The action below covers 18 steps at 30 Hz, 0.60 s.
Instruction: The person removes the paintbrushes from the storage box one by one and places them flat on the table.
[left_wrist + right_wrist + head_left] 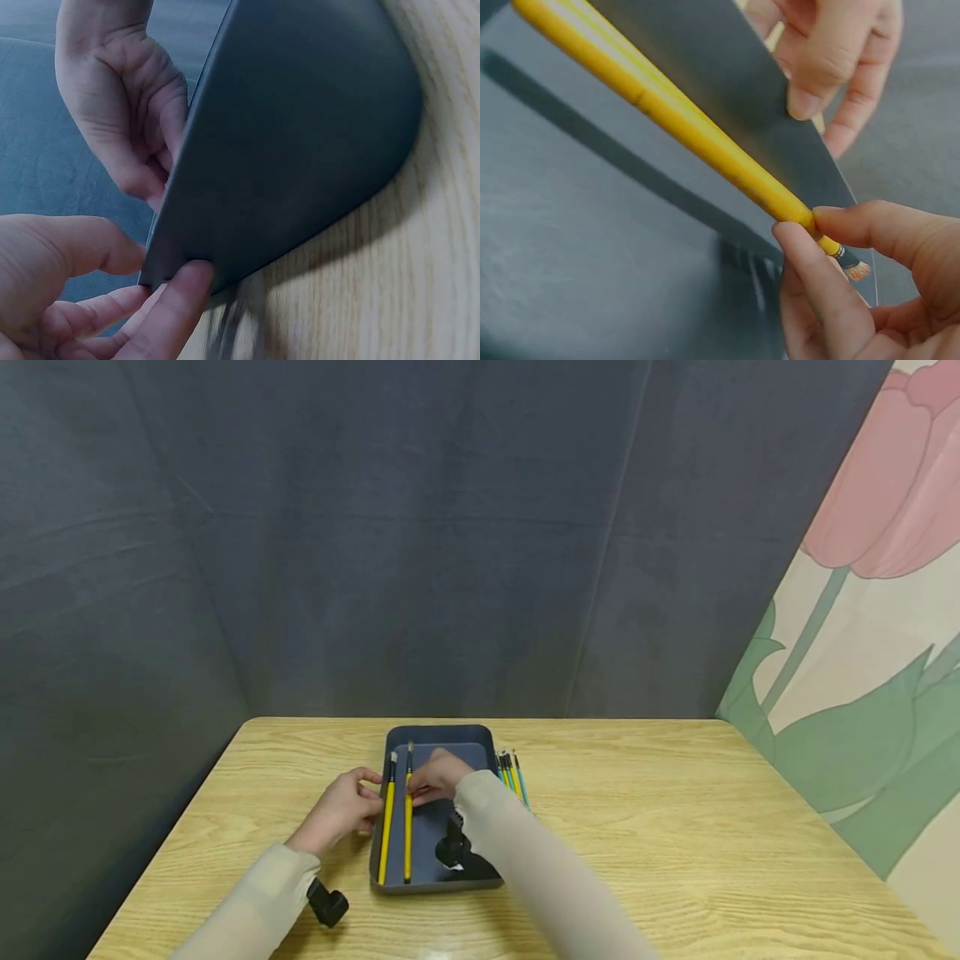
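A dark grey tray [438,887] lies on the table. My left hand [347,807] is at its left wall; in the left wrist view the thumb is at the rim and the fingers [180,300] press the outer side. Inside the tray, my right hand [438,774] pinches a yellow paintbrush [408,839] between thumb and fingers. In the right wrist view this paintbrush [705,142] casts a shadow on the tray floor, its bristles past the fingertips. A second yellow paintbrush [387,831] lies along the left wall.
Several thin brushes with yellow and turquoise handles [513,775] lie just right of the tray, partly hidden by the right sleeve. A dark cloth [450,543] hangs behind the wooden table [675,843]. A wall with a painted tulip [870,485] stands at the right.
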Motion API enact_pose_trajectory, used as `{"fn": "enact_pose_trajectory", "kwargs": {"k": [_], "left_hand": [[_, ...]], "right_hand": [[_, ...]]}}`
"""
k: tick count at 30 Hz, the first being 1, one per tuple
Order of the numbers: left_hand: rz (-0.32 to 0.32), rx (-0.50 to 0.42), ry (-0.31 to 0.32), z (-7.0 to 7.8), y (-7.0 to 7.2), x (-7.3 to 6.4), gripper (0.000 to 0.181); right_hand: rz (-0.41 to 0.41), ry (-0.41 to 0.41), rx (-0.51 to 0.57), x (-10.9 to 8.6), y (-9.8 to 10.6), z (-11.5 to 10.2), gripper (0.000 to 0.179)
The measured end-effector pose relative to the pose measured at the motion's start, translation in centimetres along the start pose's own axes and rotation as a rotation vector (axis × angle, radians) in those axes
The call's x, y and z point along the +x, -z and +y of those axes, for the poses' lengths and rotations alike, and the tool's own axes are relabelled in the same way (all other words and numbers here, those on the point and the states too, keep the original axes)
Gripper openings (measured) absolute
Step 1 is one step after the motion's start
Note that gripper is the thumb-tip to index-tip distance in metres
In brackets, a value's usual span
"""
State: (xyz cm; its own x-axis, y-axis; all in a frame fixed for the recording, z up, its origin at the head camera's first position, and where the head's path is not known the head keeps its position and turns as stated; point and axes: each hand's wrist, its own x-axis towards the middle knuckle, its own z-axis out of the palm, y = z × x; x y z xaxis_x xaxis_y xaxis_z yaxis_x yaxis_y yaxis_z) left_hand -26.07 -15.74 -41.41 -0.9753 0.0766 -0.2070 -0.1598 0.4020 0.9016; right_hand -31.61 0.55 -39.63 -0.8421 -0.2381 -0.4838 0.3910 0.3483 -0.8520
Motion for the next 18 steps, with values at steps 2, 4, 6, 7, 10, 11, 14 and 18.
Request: {"fn": "enact_pose_trajectory", "kwargs": {"k": [2,4,6,7,10,11,14,18], "left_hand": [[0.001,0.002,0.006,0.0,0.0,0.0,0.041],[0.003,0.000,0.017,-0.1,0.0,0.1,0.042],[-0.001,0.003,0.019,-0.1,0.0,0.1,0.042],[-0.001,0.003,0.021,-0.1,0.0,0.1,0.042],[0.000,0.001,0.028,-0.1,-0.1,0.2,0.042],[0.000,0.002,0.030,-0.1,-0.1,0.2,0.041],[0.001,0.004,0.032,0.0,-0.1,0.2,0.041],[-0.004,0.007,0.029,-0.1,-0.1,0.2,0.040]], "right_hand": [[-0.017,-0.002,0.018,-0.1,0.4,-0.1,0.007],[-0.040,0.005,0.033,-0.4,0.7,-0.2,0.012],[-0.060,0.016,0.039,-0.6,1.1,-0.2,0.019],[-0.068,0.020,0.036,-0.8,1.2,-0.3,0.022],[-0.095,0.029,0.031,-1.1,1.9,-0.5,0.029],[-0.099,0.029,0.030,-1.2,2.1,-0.5,0.029],[-0.109,0.036,0.034,-1.6,2.8,-0.7,0.031],[-0.111,0.051,0.053,-2.1,3.7,-0.8,0.032]]}}
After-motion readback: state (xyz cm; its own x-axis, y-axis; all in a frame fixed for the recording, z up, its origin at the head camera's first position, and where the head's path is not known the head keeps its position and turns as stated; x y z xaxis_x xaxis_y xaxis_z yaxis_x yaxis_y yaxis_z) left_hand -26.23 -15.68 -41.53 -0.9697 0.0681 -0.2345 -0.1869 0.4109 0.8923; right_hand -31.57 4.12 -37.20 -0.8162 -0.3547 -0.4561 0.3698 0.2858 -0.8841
